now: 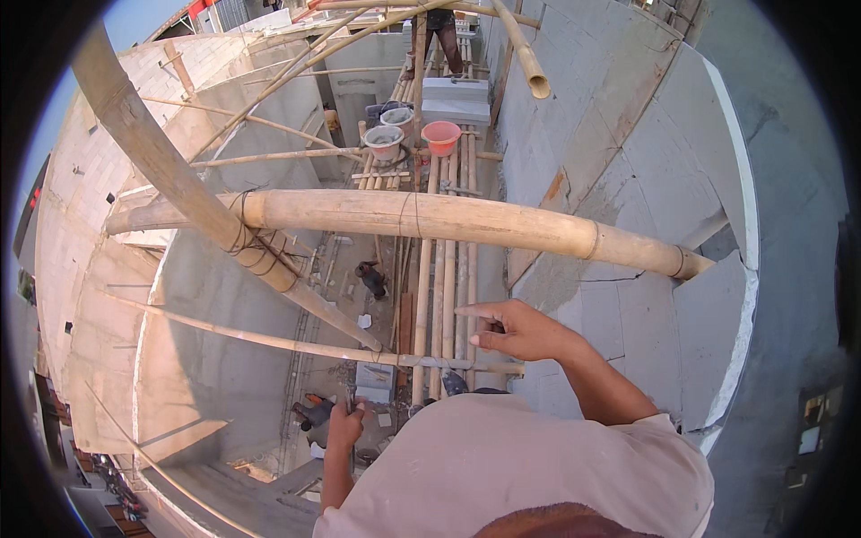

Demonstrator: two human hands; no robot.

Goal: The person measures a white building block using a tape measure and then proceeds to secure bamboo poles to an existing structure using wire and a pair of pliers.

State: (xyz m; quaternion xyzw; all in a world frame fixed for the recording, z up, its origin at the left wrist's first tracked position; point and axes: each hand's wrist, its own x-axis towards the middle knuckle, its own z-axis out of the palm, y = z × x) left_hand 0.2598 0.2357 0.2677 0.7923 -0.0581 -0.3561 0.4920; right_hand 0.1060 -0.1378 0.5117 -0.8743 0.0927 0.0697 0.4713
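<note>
White buckets hold grey material near a red tub; right hand spread, left hand, grip unclear.

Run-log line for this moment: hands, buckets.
left hand: seemingly holding slim object, kind unclear | right hand: no object visible, near bamboo poles | red bucket: right of white buckets
</note>
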